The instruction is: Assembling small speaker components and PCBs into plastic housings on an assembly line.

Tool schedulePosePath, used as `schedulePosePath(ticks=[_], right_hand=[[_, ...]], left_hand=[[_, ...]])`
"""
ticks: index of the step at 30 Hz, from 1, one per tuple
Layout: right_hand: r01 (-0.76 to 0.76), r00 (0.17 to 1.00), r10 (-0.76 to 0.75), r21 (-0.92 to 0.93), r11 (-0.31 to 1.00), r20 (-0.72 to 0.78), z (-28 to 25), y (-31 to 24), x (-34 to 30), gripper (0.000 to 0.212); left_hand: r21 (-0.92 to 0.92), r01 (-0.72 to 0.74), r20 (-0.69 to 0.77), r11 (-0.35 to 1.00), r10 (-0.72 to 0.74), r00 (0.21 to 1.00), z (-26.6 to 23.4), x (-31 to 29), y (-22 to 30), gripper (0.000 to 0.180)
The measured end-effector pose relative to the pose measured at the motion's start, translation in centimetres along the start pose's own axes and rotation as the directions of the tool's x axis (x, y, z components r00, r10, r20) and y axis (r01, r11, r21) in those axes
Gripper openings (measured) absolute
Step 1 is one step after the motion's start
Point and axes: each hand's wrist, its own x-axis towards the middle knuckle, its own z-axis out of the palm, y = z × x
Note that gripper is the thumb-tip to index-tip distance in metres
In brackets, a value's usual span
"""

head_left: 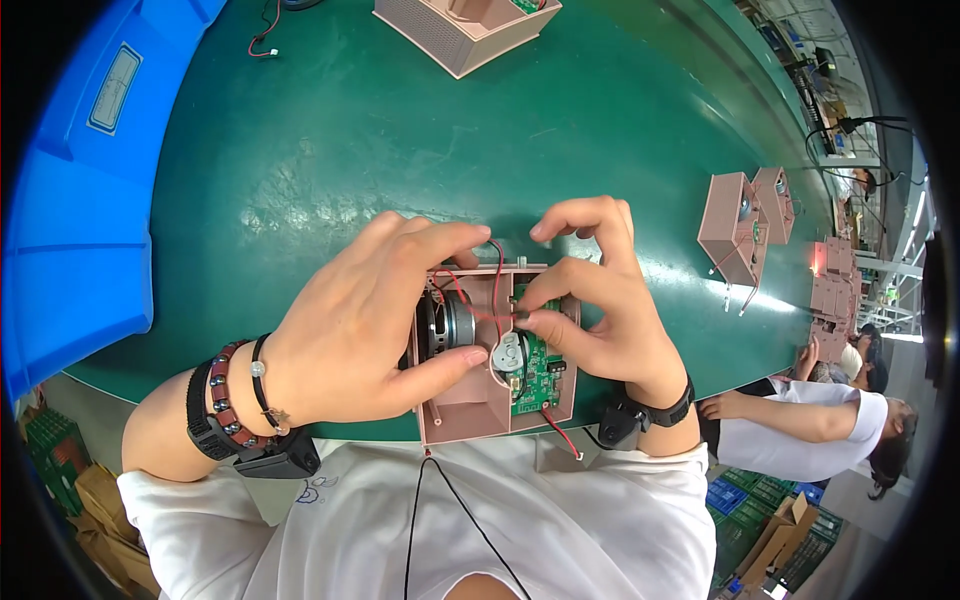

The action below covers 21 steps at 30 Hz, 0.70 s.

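An open pink plastic housing (465, 418) lies before me at the table's near edge. Inside it, a round speaker (455, 328) is on the left and a green circuit board (540, 388) on the right, with a round silver part (510, 352) by the board. My left hand (360, 320) is closed around the housing's left side, its thumb reaching past the speaker. With thumb and index finger, my right hand (610, 305) pinches the end of a red wire (485, 316) above the board; its other fingers are curled. A short red-and-black lead (563, 435) hangs over the near wall.
A large blue bin (85, 220) stands along the left. Another pink housing (460, 42) sits at the far edge, near a loose wire lead (263, 45). Further housings (730, 225) stand at right, before stacked pink parts (832, 295). A co-worker (815, 430) is at the right.
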Motion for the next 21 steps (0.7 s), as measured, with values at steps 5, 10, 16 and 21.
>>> schedulePosePath(ticks=[5,10,16,21], right_hand=[[0.062,0.998,-0.063,-0.092,0.994,-0.014,0.2,0.0,0.0,0.017],[0.028,0.997,-0.029,-0.015,1.000,-0.078,-0.1,0.1,-0.1,0.017],[0.000,0.989,-0.027,-0.181,0.983,-0.146,-0.2,-1.0,0.3,0.019],[0.110,0.987,-0.142,-0.328,0.938,-0.075,-0.5,-0.6,-0.2,0.018]], left_hand=[[0.024,0.032,0.076,0.999,-0.034,0.996,-0.3,-0.1,0.0,0.074],[0.034,0.029,0.065,0.999,-0.031,0.997,-0.1,-0.1,0.0,0.074],[0.015,0.023,0.002,1.000,-0.023,1.000,0.0,-0.2,0.0,0.069],[0.014,0.020,0.007,1.000,-0.020,1.000,0.2,0.0,0.1,0.068]])
